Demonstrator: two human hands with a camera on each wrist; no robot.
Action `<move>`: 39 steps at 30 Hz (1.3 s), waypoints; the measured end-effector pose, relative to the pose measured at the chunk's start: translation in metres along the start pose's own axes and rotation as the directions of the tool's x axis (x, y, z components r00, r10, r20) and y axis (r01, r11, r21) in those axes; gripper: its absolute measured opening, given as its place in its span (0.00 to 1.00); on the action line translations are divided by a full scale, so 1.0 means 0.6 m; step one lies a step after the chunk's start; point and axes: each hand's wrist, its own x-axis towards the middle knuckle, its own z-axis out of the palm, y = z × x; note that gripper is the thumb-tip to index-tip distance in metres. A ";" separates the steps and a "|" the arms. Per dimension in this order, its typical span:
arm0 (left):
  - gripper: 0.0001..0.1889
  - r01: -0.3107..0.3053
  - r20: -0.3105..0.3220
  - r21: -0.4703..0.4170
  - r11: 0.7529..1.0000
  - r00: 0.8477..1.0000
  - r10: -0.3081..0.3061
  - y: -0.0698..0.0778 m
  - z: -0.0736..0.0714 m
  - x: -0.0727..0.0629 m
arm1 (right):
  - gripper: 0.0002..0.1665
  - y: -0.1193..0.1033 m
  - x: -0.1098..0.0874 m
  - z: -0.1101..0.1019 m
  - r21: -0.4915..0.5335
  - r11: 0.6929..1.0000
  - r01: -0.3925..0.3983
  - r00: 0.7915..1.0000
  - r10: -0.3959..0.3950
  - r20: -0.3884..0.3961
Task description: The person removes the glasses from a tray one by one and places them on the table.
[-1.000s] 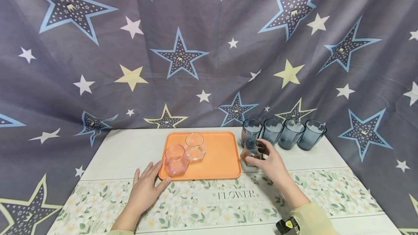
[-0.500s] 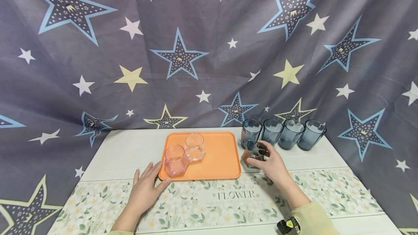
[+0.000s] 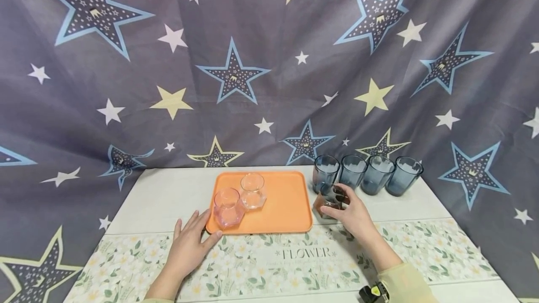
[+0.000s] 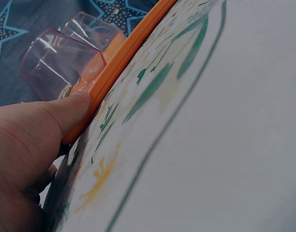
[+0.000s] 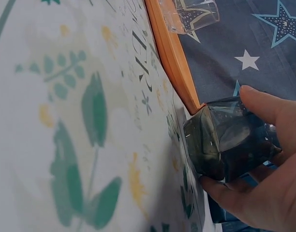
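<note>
My right hand (image 3: 355, 214) grips a dark grey, see-through drinking glass (image 5: 220, 137), thumb on one side and fingers on the other. The glass stands on the table just off the right edge of an orange tray (image 3: 286, 200). At the tray's front left corner rests my left hand (image 3: 189, 247), its thumb against the front rim and its fingers along the left side. In the left wrist view the thumb (image 4: 73, 111) presses on the orange rim. On the tray's left half stand a pink glass (image 3: 229, 212) and a clear glass (image 3: 252, 193), both upright.
Several tall blue glasses (image 3: 380, 176) stand in a row at the back right, the leftmost one partly behind the dark glass. A flower-printed band (image 3: 261, 265) crosses the white table (image 3: 168, 195). A star-patterned curtain (image 3: 269, 92) hangs behind the table.
The dark glass, held in my right hand, has shifted slightly to the right, away from the tray. The left hand and the tray have stayed in place.
</note>
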 end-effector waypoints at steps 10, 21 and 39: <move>0.44 -0.002 -0.005 0.006 1.000 1.000 0.002 0.003 0.000 -0.005 | 0.57 0.001 -0.003 0.002 0.001 1.000 0.004 1.000 -0.004 0.009; 0.43 -0.003 -0.003 0.011 1.000 1.000 0.003 0.006 -0.004 -0.003 | 0.60 -0.001 -0.006 -0.001 0.017 1.000 0.001 1.000 -0.001 0.023; 0.44 -0.009 -0.010 -0.004 1.000 1.000 0.009 0.001 0.001 -0.003 | 0.59 -0.019 -0.012 -0.020 -0.123 0.986 0.108 0.993 -0.114 -0.042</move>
